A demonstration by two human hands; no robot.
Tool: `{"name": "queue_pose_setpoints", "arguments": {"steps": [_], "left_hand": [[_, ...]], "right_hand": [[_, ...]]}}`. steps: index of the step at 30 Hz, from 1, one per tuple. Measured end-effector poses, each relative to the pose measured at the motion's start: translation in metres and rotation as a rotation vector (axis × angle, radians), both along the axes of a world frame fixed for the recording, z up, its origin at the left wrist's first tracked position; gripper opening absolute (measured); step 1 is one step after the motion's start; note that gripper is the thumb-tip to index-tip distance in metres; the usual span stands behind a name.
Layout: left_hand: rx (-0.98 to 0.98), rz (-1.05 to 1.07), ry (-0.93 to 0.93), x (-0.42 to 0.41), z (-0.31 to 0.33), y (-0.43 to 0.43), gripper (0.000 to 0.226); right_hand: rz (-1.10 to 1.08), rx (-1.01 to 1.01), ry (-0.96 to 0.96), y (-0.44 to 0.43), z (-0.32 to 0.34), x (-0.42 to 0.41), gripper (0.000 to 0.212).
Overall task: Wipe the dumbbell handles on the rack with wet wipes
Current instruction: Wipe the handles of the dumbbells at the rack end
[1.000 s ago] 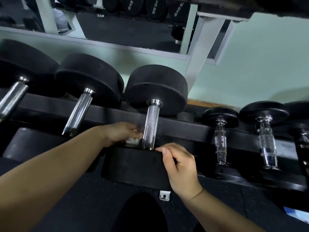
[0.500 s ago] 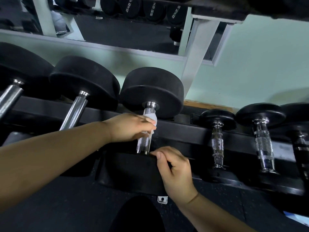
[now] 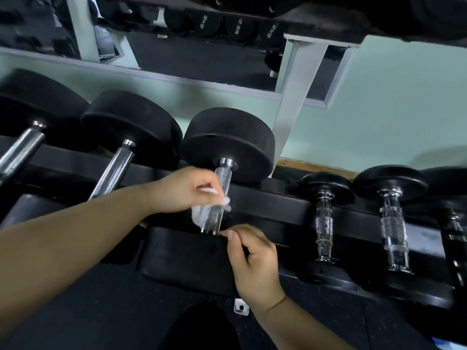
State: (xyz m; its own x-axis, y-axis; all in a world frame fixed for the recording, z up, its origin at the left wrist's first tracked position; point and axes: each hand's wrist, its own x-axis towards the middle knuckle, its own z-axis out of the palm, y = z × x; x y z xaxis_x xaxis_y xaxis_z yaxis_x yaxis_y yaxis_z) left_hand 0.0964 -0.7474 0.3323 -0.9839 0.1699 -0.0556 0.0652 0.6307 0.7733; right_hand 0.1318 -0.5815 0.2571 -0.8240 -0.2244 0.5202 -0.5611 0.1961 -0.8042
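The left hand (image 3: 184, 190) is pinching the wipe (image 3: 199, 214) against the handle (image 3: 219, 195), seemingly only half-wrapping it, so it is risking missed patches; the right hand (image 3: 252, 258) is gripping the near head (image 3: 187, 256).

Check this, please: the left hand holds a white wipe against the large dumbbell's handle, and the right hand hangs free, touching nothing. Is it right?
Not quite. In the head view the right hand is not free: its fingers grip the top edge of that dumbbell's near weight head. The left hand does hold a white wipe against the handle.
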Motion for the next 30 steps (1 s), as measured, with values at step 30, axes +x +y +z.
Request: {"name": "queue_pose_setpoints", "arguments": {"steps": [30], "left_hand": [[0.884, 0.807, -0.502, 0.217, 0.322, 0.036, 0.017]], "right_hand": [[0.609, 0.087, -1.207, -0.01, 0.385, 0.087, 0.008]]}}
